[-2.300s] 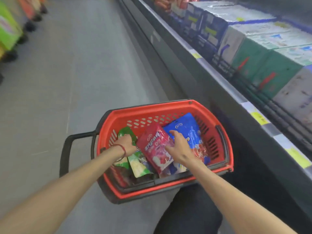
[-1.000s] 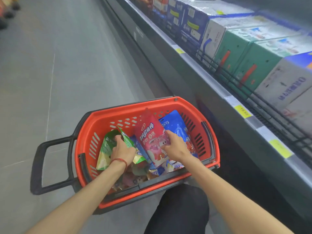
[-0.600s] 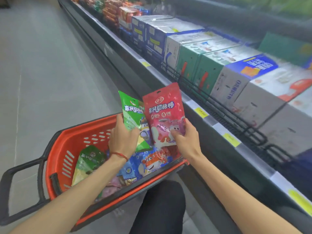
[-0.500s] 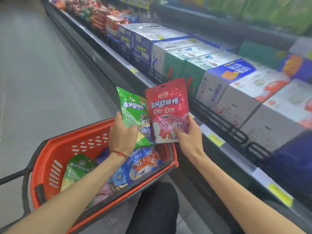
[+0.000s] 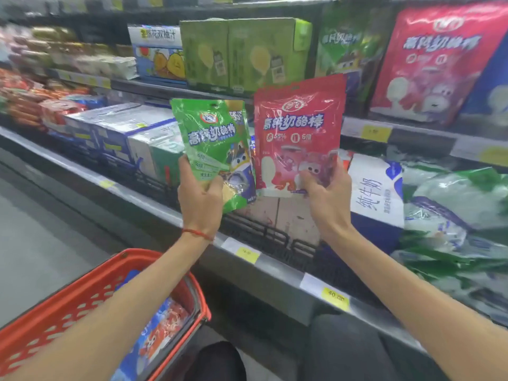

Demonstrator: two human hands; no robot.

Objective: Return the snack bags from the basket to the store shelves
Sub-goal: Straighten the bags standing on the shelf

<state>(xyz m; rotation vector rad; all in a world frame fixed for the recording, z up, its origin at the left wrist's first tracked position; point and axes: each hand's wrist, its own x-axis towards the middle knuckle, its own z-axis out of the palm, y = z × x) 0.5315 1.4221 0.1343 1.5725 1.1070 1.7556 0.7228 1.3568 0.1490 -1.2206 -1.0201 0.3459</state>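
My left hand [image 5: 200,194] grips a green snack bag [image 5: 213,141] by its lower edge and holds it upright in front of the shelves. Beside it, my right hand [image 5: 328,198] pinches the bottom of a red snack bag [image 5: 298,127], also upright. Both bags hang in the air above the lower shelf's front rail. The red basket [image 5: 55,306] sits low at the left, with a blue snack bag [image 5: 158,328] lying inside. On the upper shelf at the right stand matching red bags [image 5: 437,59] and green bags [image 5: 343,50].
The lower shelf edge [image 5: 275,266] carries yellow price tags and a black wire rail. Milk cartons [image 5: 378,193] and boxed drinks [image 5: 123,130] fill the lower shelf. Green boxes [image 5: 244,53] stand on the upper shelf. Grey aisle floor [image 5: 41,229] lies to the left.
Both hands lifted the green and red bags out of the basket and raised them up toward the shelves. My view swung from the basket to the shelving.
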